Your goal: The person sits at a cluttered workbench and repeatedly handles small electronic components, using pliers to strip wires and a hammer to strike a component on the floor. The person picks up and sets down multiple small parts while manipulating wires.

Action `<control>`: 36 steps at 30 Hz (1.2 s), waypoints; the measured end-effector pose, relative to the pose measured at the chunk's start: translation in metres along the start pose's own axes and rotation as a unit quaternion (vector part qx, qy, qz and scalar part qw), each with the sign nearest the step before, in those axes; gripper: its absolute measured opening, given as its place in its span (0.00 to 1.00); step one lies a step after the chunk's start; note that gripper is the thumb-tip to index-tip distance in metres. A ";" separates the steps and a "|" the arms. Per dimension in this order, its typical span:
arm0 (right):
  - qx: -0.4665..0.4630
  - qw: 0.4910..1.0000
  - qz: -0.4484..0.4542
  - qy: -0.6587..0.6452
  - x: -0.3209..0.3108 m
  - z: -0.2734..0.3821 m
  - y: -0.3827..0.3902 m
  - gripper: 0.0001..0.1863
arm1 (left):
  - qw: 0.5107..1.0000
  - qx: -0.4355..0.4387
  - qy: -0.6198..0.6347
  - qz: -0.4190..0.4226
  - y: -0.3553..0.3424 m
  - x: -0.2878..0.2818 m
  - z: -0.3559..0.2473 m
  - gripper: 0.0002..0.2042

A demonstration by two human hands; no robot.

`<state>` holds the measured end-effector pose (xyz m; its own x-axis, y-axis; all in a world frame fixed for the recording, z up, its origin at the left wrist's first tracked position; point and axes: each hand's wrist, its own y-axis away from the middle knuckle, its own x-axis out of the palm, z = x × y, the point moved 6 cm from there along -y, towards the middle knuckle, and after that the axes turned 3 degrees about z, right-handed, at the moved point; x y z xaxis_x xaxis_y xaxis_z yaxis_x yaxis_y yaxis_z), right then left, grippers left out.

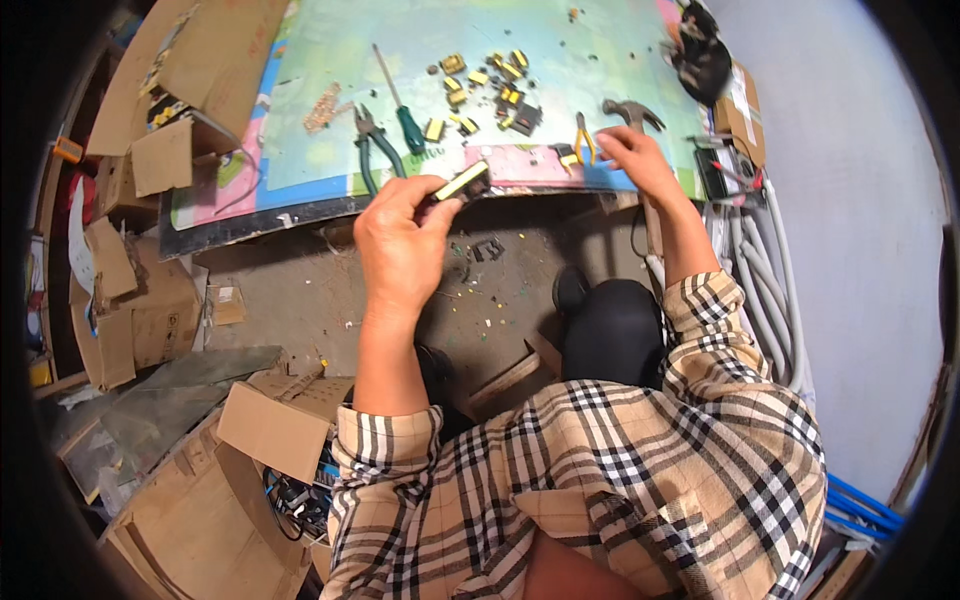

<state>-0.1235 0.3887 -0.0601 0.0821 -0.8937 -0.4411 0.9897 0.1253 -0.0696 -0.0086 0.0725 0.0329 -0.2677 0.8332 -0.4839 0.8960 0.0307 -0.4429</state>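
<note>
Between thumb and fingers, my left hand (402, 235) holds a small transformer (465, 180) with a yellow top and dark body, just above the table's near edge. My right hand (640, 163) is over the handle of a hammer (632, 112), its fingers apart and pointing left, with nothing seen in them. Left of those fingers lie small yellow-handled pliers (585, 140) and a small yellow-and-black part (566, 157). Farther back, several small yellow-and-black transformers (511, 97) are scattered. Green-handled pliers (374, 145) and a green-handled screwdriver (404, 115) lie behind my left hand.
A colourful mat covers the table (330, 185). Copper-coloured bits (323, 108) lie at its left. A black object (700, 65) sits at the far right corner. Cardboard boxes (165, 310) stand on the left, grey pipes (765, 275) on the right. Debris (487, 250) litters the floor.
</note>
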 end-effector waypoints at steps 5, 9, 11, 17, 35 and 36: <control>0.156 0.897 -0.201 0.362 -0.033 -0.094 0.045 0.29 | 0.994 -0.064 -0.073 0.044 0.002 0.019 0.042 0.09; 0.150 0.913 -0.162 0.343 -0.028 -0.132 0.045 0.27 | 0.985 -0.095 -0.124 0.078 0.014 0.060 0.087 0.07; 0.161 0.913 -0.166 0.335 -0.020 -0.134 0.037 0.26 | 0.978 -0.126 -0.140 0.094 0.025 0.075 0.131 0.06; 0.198 0.956 -0.020 -0.214 0.003 -0.113 0.035 0.21 | 0.931 -0.295 -0.179 0.118 0.112 0.110 0.250 0.08; 0.146 0.982 0.094 -0.076 0.060 -0.017 0.134 0.13 | 0.962 -0.176 -0.125 0.168 0.132 0.189 0.264 0.08; 0.107 0.990 0.094 -0.004 0.072 -0.024 0.136 0.14 | 0.965 -0.170 -0.108 0.171 0.129 0.195 0.261 0.08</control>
<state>0.0142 0.3521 -0.1230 0.2676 -0.8664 -0.4216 0.9588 0.1963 0.2052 -0.0380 0.0945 -0.3156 0.0286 0.6940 -0.7194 0.9996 -0.0155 0.0248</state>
